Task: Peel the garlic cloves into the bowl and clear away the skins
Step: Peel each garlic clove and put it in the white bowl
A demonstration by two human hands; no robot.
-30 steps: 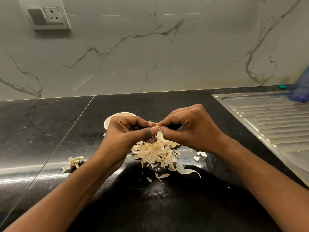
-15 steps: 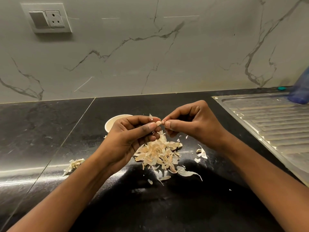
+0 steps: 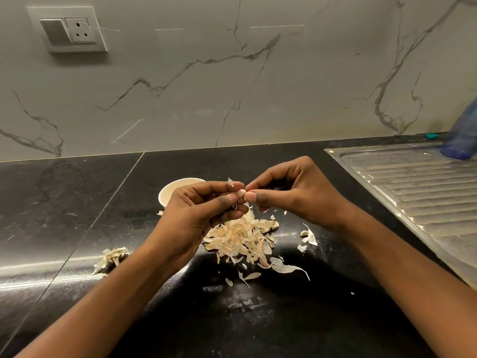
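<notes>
Both hands meet at the fingertips, raised above the black countertop [image 3: 77, 202]. The left hand [image 3: 204, 210] has its fingers curled and pinches a small garlic clove [image 3: 241, 193] between thumb and forefinger. The right hand [image 3: 291, 195] is curled too, and its thumb and forefinger nip at the clove's exposed end, or at skin there. Only a pale tip of the clove shows between the two pinches, so I cannot tell which way its long axis runs or how much skin is left on it. A thin flake of skin [image 3: 230, 182] stands up just above the left fingertips.

What the next move depends on is where the bowl [image 3: 170, 188] sits. It is on the counter just behind the left hand, on the far side of its knuckles, which hide part of the rim. From the pinch it lies back and to the left, so the left hand is much nearer than the right. My judgement is that once the clove is bare, the left hand would carry it a short way back over the rim, while the right drops the skin.

The pile of skins [image 3: 242, 236] lies directly beneath the two hands, toward the person. A few loose skins [image 3: 308, 235] are scattered under the right wrist, and a separate clump of skins [image 3: 111, 257] sits outside the left forearm. None of the skins have been cleared yet, so the task looks part-way through.
</notes>
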